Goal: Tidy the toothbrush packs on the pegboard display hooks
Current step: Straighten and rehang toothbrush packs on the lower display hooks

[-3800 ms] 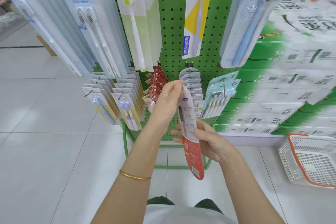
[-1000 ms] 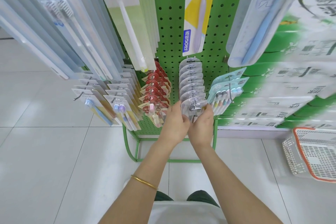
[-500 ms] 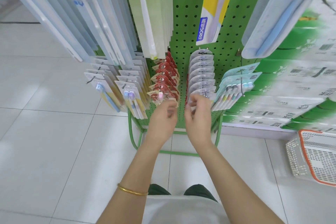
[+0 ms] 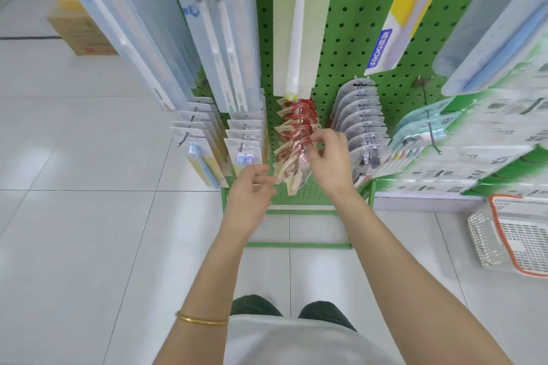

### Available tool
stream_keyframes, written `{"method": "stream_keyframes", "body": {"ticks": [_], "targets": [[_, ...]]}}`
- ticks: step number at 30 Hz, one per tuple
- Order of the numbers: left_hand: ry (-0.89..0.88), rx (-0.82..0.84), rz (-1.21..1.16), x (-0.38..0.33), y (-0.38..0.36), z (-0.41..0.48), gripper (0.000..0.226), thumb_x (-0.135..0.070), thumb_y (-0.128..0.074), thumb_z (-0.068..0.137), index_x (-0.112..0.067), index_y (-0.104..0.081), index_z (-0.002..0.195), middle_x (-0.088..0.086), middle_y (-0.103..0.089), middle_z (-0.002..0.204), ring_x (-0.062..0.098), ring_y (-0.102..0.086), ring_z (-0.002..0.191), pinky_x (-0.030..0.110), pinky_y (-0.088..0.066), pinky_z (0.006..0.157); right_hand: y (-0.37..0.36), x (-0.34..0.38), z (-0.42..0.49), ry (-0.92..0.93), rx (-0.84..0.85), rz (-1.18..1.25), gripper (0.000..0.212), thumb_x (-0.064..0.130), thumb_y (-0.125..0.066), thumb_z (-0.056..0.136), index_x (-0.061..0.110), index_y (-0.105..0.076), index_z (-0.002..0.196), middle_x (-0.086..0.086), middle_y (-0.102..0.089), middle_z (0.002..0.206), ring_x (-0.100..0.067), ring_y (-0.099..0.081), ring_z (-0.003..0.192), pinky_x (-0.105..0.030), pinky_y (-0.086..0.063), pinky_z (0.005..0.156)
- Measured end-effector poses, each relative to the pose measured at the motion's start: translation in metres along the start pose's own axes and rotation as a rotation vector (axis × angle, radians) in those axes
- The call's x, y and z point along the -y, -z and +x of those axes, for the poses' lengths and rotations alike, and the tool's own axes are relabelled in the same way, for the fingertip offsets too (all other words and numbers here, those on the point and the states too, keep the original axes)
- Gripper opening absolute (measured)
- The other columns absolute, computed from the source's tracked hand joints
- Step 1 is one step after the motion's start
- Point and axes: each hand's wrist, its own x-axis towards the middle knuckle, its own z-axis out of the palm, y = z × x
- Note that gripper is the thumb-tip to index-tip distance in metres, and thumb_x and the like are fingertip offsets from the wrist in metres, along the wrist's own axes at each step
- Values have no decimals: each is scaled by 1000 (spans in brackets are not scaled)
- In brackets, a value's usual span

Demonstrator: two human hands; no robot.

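Fig. Squaring the red packs (image 4: 297, 121) on the lower middle hook (image 4: 302, 149) of the pegboard (image 4: 350, 24). Your right hand (image 4: 330, 166) pinches the header of the front pack near the hook's tip. Your left hand (image 4: 250, 192) sits with curled fingers at the fan's lower left edge, but whether it grips a pack cannot be told. The packs hang splayed, with their lower ends swung towards you and to the left. To do this step well, steady the headers with the right hand and sweep the tails together with the left. Then slide the stack back along the hook so the faces lie parallel. Keep the pull along the wire, since a sideways tug would likely tear a hang-hole. Room is tight: the grey packs (image 4: 361, 115) stand just beside your right knuckles, the twin-brush packs (image 4: 244, 142) are near your left, and the long pack (image 4: 296, 38) hangs just above the row. Open room lies below and towards you, over the stand's foot (image 4: 296, 244). The basket (image 4: 480, 240) is well apart on the right.
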Motion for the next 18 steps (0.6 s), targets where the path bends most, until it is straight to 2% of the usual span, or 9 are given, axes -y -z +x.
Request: {"method": "stream_keyframes", "body": {"ticks": [3, 5, 7, 9, 12, 15, 16, 18], "targets": [[-9, 46, -6, 1, 13, 8, 26, -4, -50, 94, -18, -55, 116, -2, -62, 98, 14, -64, 85, 39, -52, 82, -5, 4, -4, -8, -21, 12, 15, 8, -56, 90, 10, -59, 105, 2, -45, 103, -11, -46, 96, -20, -36, 79], [-14, 86, 3, 1, 19, 12, 25, -5, -49, 94, -22, -54, 112, 2, -63, 105, 13, -64, 85, 40, -51, 84, -6, 7, -4, -32, -26, 36, 11, 8, -57, 89, 13, -56, 98, 2, -45, 100, -7, -46, 85, -12, -35, 72], [-21, 124, 21, 1, 23, 16, 27, -4, -49, 92, -24, -53, 111, 2, -63, 106, 18, -63, 93, 41, -52, 88, -5, 6, -6, -53, -16, 50, 11, 8, -59, 89, 16, -52, 90, 4, -46, 93, -6, -46, 77, -8, -35, 67], [-37, 160, 23, 1, 25, 17, 28, -3, -50, 91, -22, -53, 111, 2, -63, 105, 24, -62, 100, 42, -51, 89, -5, 3, -10, -68, 10, 108, 19, 8, -61, 89, 21, -48, 82, 3, -51, 84, -12, -49, 73, -14, -39, 65], [-58, 211, 7, 5, 24, 18, 26, -3, -50, 92, -21, -52, 110, 3, -63, 104, 24, -62, 97, 41, -52, 88, -5, 2, -17, -67, 14, 183, 29, 5, -59, 90, 27, -44, 77, 1, -54, 76, -20, -54, 72, -31, -45, 67], [-90, 254, -7, 9, 24, 16, 25, -3, -48, 94, -20, -53, 112, 4, -62, 105, 9, -63, 83, 25, -54, 75, -2, 6, -23, -49, -24, 114, 19, 6, -55, 92, 19, -46, 83, 6, -51, 72, -10, -50, 64, -19, -43, 62], [-101, 262, -10, 10, 24, 16, 26, -2, -47, 94, -19, -53, 113, 5, -62, 105, 6, -62, 81, 20, -54, 71, -1, 6, -24, -44, -34, 99, 16, 7, -54, 93, 18, -45, 86, 5, -51, 72, -9, -51, 63, -19, -44, 62], [-113, 266, 6, 12, 25, 17, 26, -3, -46, 94, -18, -54, 115, 4, -63, 106, 5, -62, 79, 23, -54, 74, 1, 7, -27, -50, -35, 104, 15, 10, -52, 94, 22, -45, 88, -1, -56, 76, -18, -57, 68, -36, -52, 66]]}}
